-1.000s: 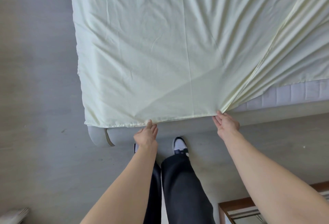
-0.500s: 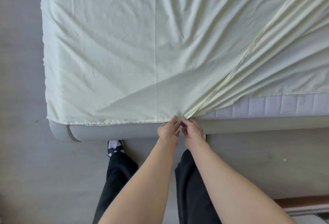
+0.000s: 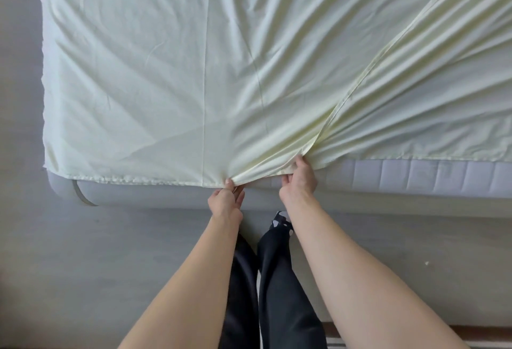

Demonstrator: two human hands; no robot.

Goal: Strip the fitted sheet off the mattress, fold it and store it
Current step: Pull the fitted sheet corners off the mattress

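Half a second ago your two hands were touching at the sheet's near hem; now they have drawn apart, with your right hand [image 3: 300, 179] shifted right and up along the edge while your left hand [image 3: 225, 201] stays low at the hem.

Your left grip pinches the hem of the fitted sheet [image 3: 171, 71] between thumb and fingertips, right at the bed's near edge. Your right grip is curled round a gathered bunch of cloth where a long diagonal fold runs up to the far right — creases fan out from that point across the whole spread.

The sheet is pale yellow-green, thin and crumpled, with a straight crease running up its middle. It lies over the mattress [image 3: 415, 179], covering the left part fully; its left edge hangs just past the bed's side, and its near hem lines up with the bed's front edge. To the right of your right hand the sheet is pulled back, baring a strip of quilted white mattress along the front.

Below that runs the grey padded bed frame [image 3: 138, 196], with a rounded corner at the left. Grey floor [image 3: 83, 265] lies open to the left of the bed and in front of it. You stand close against the frame — dark trousers [image 3: 277, 279] and one patterned shoe [image 3: 282, 219] show between your forearms.
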